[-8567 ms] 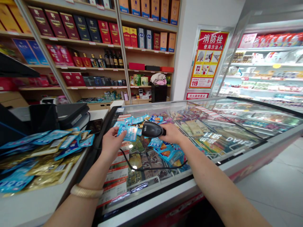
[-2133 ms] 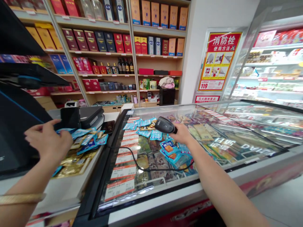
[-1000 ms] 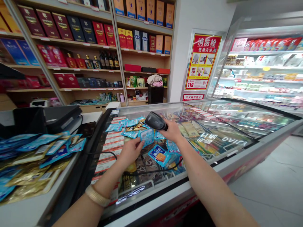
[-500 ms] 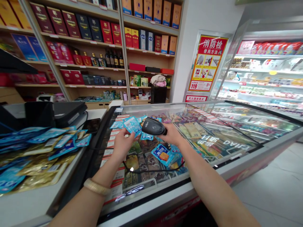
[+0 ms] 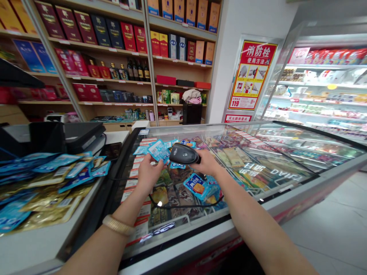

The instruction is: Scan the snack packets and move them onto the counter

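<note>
Above the glass lid of a chest freezer (image 5: 186,225), my left hand (image 5: 149,173) pinches a blue snack packet (image 5: 158,150) by its near edge. Its printed label side faces up. My right hand (image 5: 207,162) is wrapped round the handle of a black barcode scanner (image 5: 183,153); the handle itself is mostly hidden. The scanner's head points left at the packet, close beside it. Another blue snack packet (image 5: 197,186) lies on the glass below my right hand, with more blue packets around it and behind the scanner.
Blue and gold packets (image 5: 54,179) are heaped on the white counter (image 5: 37,248) at left, near a phone (image 5: 112,151) and black equipment (image 5: 82,134). The scanner's cable (image 5: 183,207) loops over the glass. Shelves of boxes and a lit cooler (image 5: 321,88) stand behind.
The scanner and my right hand have shifted slightly left, closer to the held packet. The packet has tilted a little in my left hand.
</note>
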The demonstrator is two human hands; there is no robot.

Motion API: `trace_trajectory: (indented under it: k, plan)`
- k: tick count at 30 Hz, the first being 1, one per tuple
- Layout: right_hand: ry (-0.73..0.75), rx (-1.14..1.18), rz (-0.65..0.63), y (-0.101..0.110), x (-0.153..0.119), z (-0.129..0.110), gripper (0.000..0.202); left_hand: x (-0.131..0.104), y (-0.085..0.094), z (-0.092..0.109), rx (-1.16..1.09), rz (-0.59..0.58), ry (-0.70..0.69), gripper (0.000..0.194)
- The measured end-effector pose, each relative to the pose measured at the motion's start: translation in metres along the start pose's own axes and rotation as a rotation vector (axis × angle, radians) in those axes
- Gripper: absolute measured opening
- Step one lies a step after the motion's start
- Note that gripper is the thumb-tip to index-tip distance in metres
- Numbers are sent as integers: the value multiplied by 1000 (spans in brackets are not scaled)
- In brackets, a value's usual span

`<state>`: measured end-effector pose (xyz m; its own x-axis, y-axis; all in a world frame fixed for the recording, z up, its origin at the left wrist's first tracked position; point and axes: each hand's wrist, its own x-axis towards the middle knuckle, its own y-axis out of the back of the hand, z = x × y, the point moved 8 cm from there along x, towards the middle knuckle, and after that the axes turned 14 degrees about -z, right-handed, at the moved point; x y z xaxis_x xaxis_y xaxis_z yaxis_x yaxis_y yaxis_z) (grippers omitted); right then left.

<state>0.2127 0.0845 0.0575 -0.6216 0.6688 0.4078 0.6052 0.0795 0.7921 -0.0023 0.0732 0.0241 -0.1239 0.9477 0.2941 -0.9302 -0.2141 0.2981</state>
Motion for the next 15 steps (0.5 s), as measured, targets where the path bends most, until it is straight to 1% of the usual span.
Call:
trace_trajectory:
  k: [4,9,12,15]
  plan:
    - [-16,-33,-9,0,0,0,23,0,0,2,36,-1,4,19]
    - [-16,-38,-23,-1,1,1,19,-2,2,7,79,15,32,15]
    - [-2,-24,-13,0,0,-1,22,-2,2,6,55,8,31,15]
    - [3,-15,-1,1,-1,-2,26,-2,1,1,17,1,38,18]
